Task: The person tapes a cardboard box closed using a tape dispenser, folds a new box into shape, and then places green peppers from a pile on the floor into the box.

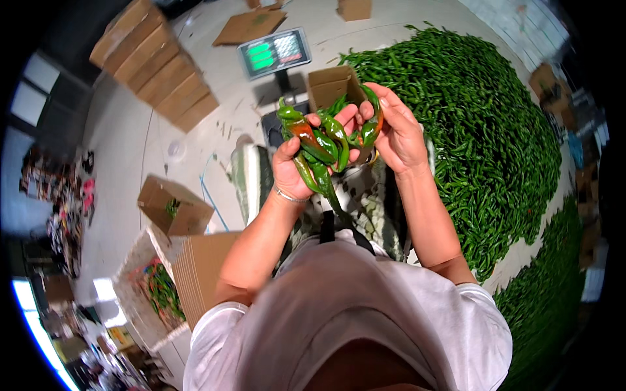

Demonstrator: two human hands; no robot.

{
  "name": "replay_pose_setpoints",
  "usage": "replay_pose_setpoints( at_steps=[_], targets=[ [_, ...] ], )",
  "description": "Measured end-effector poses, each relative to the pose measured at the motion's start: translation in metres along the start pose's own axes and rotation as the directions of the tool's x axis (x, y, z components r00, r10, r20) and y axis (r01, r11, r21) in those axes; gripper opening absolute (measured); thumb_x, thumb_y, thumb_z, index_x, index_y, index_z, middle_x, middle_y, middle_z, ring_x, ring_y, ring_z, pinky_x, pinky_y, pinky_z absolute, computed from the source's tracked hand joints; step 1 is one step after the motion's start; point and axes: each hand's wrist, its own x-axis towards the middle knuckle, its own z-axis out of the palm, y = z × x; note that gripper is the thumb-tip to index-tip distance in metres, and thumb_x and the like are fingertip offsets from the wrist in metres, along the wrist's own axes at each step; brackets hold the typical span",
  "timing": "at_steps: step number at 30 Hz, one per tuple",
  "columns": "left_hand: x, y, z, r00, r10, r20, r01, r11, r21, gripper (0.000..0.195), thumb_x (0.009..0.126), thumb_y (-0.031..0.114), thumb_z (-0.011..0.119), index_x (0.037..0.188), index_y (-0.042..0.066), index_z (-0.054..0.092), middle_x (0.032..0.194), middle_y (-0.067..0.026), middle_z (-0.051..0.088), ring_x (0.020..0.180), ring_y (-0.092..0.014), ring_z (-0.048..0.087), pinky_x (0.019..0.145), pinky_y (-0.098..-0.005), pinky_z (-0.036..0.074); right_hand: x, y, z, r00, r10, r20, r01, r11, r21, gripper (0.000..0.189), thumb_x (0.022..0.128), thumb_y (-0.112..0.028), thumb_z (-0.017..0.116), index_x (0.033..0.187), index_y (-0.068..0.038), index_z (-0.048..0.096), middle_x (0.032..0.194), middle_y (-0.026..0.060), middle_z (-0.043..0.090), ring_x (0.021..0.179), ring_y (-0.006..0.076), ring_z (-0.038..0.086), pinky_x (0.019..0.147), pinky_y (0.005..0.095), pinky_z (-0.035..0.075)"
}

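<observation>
My left hand (292, 168) holds several long green chili peppers (313, 139), one with an orange-red patch, in its open-faced palm above my lap. Close by on the right, my right hand (398, 129) grips a curved green pepper with an orange-red area (374, 117) between thumb and fingers. Just beyond the hands an open cardboard box (330, 85) with green peppers in it stands by a digital platform scale, whose lit display (274, 53) is on a post. The hands partly hide the box and the scale's platform.
A huge heap of green peppers (469, 122) covers the floor at the right. Stacked cardboard boxes (156, 68) stand at the upper left. At the lower left are a small open carton (171, 207), a cardboard flap (203, 269) and a foam box (142, 244) holding red and green peppers.
</observation>
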Motion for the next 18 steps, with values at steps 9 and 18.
replay_pose_setpoints(
  at_steps=[9, 18],
  targets=[
    [-0.097, 0.049, -0.018, 0.899, 0.409, -0.154, -0.386, 0.909, 0.159, 0.042, 0.09, 0.031, 0.055, 0.127, 0.014, 0.048, 0.138, -0.0185, 0.046, 0.121, -0.037, 0.05, 0.096, -0.0652, 0.04, 0.026, 0.117, 0.085, 0.997, 0.057, -0.047, -0.073, 0.8, -0.595, 0.026, 0.099, -0.021, 0.048, 0.112, -0.002, 0.06, 0.097, 0.0069, 0.064, 0.086, 0.0143, 0.06, 0.08, 0.026, 0.048],
    [-0.182, 0.073, -0.003, 0.72, 0.677, -0.154, -0.661, 0.736, 0.147, 0.038, 0.087, 0.027, 0.062, 0.123, 0.016, 0.055, 0.13, -0.0111, 0.051, 0.117, -0.03, 0.054, 0.093, -0.0492, 0.048, 0.019, 0.184, 0.136, 0.893, 0.199, 0.403, 0.341, 0.286, -0.896, 0.039, 0.09, -0.031, 0.059, 0.12, -0.005, 0.059, 0.136, 0.0207, 0.045, 0.125, 0.0359, 0.044, 0.104, 0.0409, 0.033]
  ],
)
